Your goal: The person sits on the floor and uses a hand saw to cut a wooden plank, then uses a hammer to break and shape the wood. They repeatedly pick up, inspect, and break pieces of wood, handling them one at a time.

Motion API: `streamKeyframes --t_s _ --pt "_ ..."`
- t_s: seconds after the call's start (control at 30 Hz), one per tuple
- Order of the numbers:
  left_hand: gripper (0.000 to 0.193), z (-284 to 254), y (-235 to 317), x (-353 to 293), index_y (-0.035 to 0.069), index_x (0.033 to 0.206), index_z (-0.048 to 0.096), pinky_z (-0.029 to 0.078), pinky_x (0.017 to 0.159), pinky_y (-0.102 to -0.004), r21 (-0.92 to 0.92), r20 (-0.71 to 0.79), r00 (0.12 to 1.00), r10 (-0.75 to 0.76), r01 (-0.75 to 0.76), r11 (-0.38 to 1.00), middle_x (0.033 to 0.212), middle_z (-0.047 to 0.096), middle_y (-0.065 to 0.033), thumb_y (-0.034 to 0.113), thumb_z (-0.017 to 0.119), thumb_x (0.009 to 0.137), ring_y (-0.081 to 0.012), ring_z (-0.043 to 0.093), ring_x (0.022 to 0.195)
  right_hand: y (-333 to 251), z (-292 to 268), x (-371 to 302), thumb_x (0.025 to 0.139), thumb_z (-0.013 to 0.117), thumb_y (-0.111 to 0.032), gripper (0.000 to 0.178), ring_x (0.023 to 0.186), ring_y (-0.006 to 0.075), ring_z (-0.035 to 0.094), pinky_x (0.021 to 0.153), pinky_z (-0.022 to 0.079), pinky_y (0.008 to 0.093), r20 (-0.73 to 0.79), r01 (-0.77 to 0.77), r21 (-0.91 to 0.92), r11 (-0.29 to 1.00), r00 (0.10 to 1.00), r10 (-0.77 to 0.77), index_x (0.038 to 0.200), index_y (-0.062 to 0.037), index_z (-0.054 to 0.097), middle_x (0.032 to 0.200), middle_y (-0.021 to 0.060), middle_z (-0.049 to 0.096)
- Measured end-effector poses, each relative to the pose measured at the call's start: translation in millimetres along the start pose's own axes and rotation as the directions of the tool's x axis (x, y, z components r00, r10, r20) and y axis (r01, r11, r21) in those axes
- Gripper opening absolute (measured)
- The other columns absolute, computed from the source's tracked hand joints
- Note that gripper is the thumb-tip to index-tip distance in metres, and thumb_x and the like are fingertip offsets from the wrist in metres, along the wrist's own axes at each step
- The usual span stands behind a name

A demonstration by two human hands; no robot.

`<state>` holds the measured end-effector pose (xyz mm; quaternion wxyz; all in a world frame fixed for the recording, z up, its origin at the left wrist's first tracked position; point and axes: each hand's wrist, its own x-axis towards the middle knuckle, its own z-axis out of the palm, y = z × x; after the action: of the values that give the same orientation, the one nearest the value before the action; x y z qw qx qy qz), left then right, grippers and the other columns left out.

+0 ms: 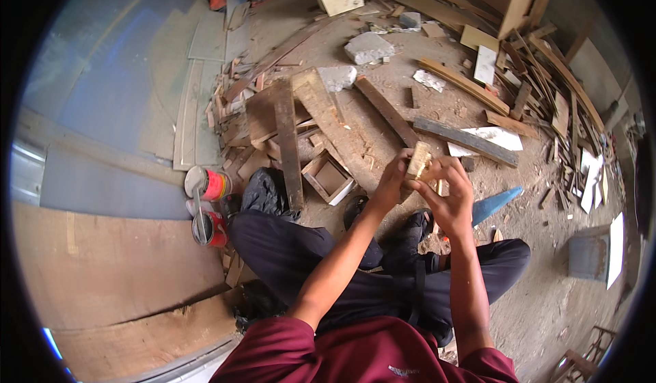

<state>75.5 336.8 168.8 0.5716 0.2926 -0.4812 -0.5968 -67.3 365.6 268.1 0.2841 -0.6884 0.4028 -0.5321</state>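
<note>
I sit with my legs folded, both hands raised in front of me around a small, pale wooden block (419, 161) with a rough, yellowish face. My left hand (391, 185) grips it from the left, fingers closed. From the other side, my right hand (451, 195) pinches it with bent fingers and the thumb at its lower edge. Past the block, a dark wooden strip (386, 110) runs away from me; I cannot tell whether it touches the block. Close to my right hand, a blue pointed piece (497, 205) lies on the ground.
A long pale board (335, 127), a small wooden box frame (329, 178) and a dark grey beam (467, 142) lie ahead. Two red cans (217, 185) stand at left. Scrap wood (567, 110) heaps at far right, near a grey bin (589, 253). A stone chunk (369, 48) lies farther off.
</note>
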Motion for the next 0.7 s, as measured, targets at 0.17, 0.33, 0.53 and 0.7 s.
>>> streamKeyframes --t_s 0.17,0.33,0.53,0.7 --pt "0.079 14.7 16.7 -13.0 0.001 0.127 0.049 0.044 0.092 -0.0286 0.16 -0.048 0.976 0.213 -0.203 0.966 0.118 0.057 -0.0067 0.07 0.045 0.089 -0.0152 0.056 0.108 9.7 3.4 -28.9 0.084 0.072 0.0 0.011 0.086 0.0175 0.058 0.08 0.045 0.0297 -0.105 -0.097 0.329 0.94 0.985 0.138 0.086 0.0046 0.063 0.093 0.0076 0.06" --pt "0.066 4.4 28.8 -16.9 0.002 0.125 0.049 0.044 0.091 -0.0309 0.114 -0.057 0.986 0.157 -0.15 0.982 0.117 0.056 -0.0077 0.05 0.069 0.085 -0.0147 0.055 0.108 26.1 16.2 -32.2 0.098 0.053 -0.012 0.023 0.107 0.0206 0.054 0.093 0.042 0.0317 -0.138 -0.13 0.109 0.986 0.98 0.145 0.114 0.0035 0.058 0.116 0.014 0.054" --pt "0.052 6.3 54.0 -16.3 0.002 0.119 0.051 0.045 0.096 -0.0328 0.212 -0.038 0.991 0.131 -0.12 0.97 0.115 0.058 -0.0105 0.015 0.081 0.079 -0.0169 0.057 0.111 49.0 24.5 -55.6 0.087 0.062 -0.022 0.07 0.132 0.0313 0.041 0.109 0.033 0.0428 0.012 -0.104 0.072 0.992 0.995 0.103 0.144 0.0049 0.031 0.14 0.0229 0.042" --pt "0.037 17.1 70.2 -14.3 0.002 0.101 0.061 0.051 0.081 -0.0342 0.636 -0.023 0.883 0.469 -0.349 0.689 0.1 0.062 -0.0098 0.01 0.083 0.073 -0.0207 0.062 0.095 56.7 43.2 -63.4 0.074 0.076 -0.009 0.087 0.129 0.0344 0.044 0.108 0.035 0.0414 -0.039 -0.117 -0.117 0.986 0.993 0.114 0.144 0.0061 0.027 0.137 0.025 0.043"
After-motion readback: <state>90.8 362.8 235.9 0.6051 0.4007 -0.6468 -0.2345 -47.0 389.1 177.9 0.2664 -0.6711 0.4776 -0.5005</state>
